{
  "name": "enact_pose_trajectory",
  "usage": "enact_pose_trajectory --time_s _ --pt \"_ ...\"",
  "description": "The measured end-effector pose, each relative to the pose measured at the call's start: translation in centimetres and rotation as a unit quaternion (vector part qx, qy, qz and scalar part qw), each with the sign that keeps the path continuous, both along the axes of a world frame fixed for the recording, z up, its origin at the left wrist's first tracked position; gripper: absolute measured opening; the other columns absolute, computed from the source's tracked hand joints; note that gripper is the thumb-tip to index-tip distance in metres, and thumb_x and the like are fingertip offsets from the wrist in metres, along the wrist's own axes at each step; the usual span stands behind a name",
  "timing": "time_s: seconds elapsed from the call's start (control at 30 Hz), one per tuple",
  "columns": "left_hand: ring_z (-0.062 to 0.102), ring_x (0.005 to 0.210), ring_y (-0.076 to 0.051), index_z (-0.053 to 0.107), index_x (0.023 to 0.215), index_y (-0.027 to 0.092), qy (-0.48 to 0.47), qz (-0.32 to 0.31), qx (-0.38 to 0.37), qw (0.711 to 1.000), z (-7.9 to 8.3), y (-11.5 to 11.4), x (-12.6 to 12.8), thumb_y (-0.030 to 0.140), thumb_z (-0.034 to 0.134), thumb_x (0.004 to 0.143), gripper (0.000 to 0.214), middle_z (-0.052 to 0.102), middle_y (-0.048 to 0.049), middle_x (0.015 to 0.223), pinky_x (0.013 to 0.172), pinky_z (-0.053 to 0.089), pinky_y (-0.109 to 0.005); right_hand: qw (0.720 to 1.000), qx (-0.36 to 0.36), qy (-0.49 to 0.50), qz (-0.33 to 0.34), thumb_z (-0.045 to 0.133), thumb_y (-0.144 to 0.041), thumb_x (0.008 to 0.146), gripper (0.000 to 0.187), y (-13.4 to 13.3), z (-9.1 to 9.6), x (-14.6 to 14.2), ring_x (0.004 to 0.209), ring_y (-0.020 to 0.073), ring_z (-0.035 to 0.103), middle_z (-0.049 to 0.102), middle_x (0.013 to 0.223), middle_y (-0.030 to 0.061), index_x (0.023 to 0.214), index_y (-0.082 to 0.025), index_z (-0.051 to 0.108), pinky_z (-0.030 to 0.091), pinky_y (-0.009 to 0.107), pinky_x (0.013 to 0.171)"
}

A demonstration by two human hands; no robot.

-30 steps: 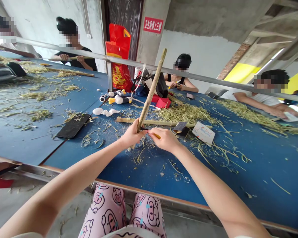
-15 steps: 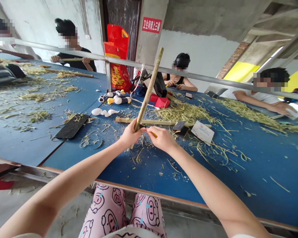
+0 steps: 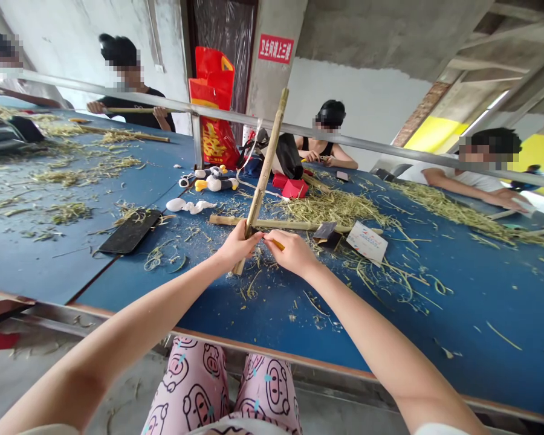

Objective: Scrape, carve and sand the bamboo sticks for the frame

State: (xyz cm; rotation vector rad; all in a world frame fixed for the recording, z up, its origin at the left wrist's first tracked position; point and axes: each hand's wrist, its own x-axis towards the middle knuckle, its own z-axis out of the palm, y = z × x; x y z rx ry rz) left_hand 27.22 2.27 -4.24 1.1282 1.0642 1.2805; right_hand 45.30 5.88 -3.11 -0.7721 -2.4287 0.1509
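Note:
A pale wooden stick [image 3: 269,160] stands tilted in front of me, its top leaning away to the right. My left hand [image 3: 236,246] is wrapped round it near its lower end, which sits close to the tabletop. My right hand [image 3: 293,252] is closed on a small yellow-handled knife [image 3: 277,244]. Its blade end is mostly hidden at my left thumb, against the stick. Just behind both hands, a second stick [image 3: 294,225] lies crosswise on the blue table [image 3: 272,320], among scattered shavings.
A black phone [image 3: 131,231] lies to the left, near plush toys [image 3: 215,183]. Behind are a shavings pile [image 3: 340,207], a red bag [image 3: 218,139] and a metal rail [image 3: 358,138]. A white card [image 3: 367,243] lies right. Several people sit across the table.
The stick has tipped slightly, its top moving a little left. More of its lower end shows below my left hand. Both hands keep their grips; the view has shifted slightly.

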Motion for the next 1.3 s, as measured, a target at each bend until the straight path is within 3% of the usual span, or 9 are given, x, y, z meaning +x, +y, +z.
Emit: enact_pose_trajectory --time_s 0.33,0.6,0.8,0.97,1.2,1.3 --pt "0.041 0.044 -0.005 0.043 0.091 0.022 0.087 0.045 0.003 0.995 -0.2 0.3 0.1 0.037 0.066 0.087 0.028 0.039 0.0095 0.061 0.039 0.035 -0.015 0.998 0.019 -0.029 -0.051 0.045 -0.027 0.099 0.018 -0.2 0.0 -0.5 0.090 0.0191 0.067 0.070 0.092 0.0041 0.096 -0.024 0.062 0.045 0.026 0.077" --pt "0.041 0.044 -0.004 0.044 0.093 0.022 0.063 0.030 0.012 0.997 -0.4 0.2 -0.1 0.035 0.068 0.085 0.028 0.040 0.0094 0.062 0.038 0.033 -0.014 1.000 0.006 -0.021 -0.003 0.045 -0.027 0.099 0.016 0.0 0.0 -0.2 0.089 0.0177 0.066 0.070 0.096 0.0037 0.097 -0.023 0.061 0.046 0.026 0.077" --pt "0.039 0.040 -0.004 0.042 0.087 0.023 0.080 0.069 -0.011 0.994 -0.5 0.7 0.2 0.046 0.062 0.088 0.030 0.041 0.0088 0.062 0.036 0.029 -0.014 0.990 0.059 -0.062 -0.112 0.038 -0.031 0.102 0.026 -0.9 0.0 -0.9 0.089 0.0193 0.068 0.071 0.104 0.0059 0.110 -0.023 0.061 0.046 0.027 0.070" --pt "0.032 0.037 -0.003 0.040 0.087 0.025 0.012 0.069 -0.043 0.997 0.0 0.6 0.0 0.051 0.050 0.093 0.029 0.041 0.0085 0.063 0.034 0.025 -0.014 0.975 0.060 -0.025 -0.214 0.036 -0.038 0.102 0.031 -1.3 0.7 -0.7 0.086 0.0207 0.069 0.070 0.115 0.0066 0.123 -0.024 0.054 0.046 0.028 0.064" --pt "0.033 0.037 -0.003 0.046 0.092 0.024 -0.031 0.067 -0.065 0.995 0.5 0.4 -0.3 0.045 0.048 0.094 0.021 0.044 0.0071 0.063 0.035 0.027 -0.015 0.935 -0.033 -0.067 -0.347 0.038 -0.036 0.099 0.033 0.9 2.1 1.7 0.080 0.0259 0.069 0.072 0.098 0.0111 0.124 -0.020 0.050 0.046 0.032 0.065" --pt "0.033 0.037 -0.004 0.048 0.095 0.024 -0.055 0.066 -0.067 0.994 0.6 0.3 -0.5 0.042 0.047 0.094 0.018 0.044 0.0069 0.063 0.034 0.026 -0.015 0.920 -0.056 -0.093 -0.377 0.052 -0.040 0.093 0.033 2.3 2.0 3.5 0.087 0.0269 0.068 0.070 0.104 0.0154 0.117 -0.018 0.054 0.046 0.032 0.068"
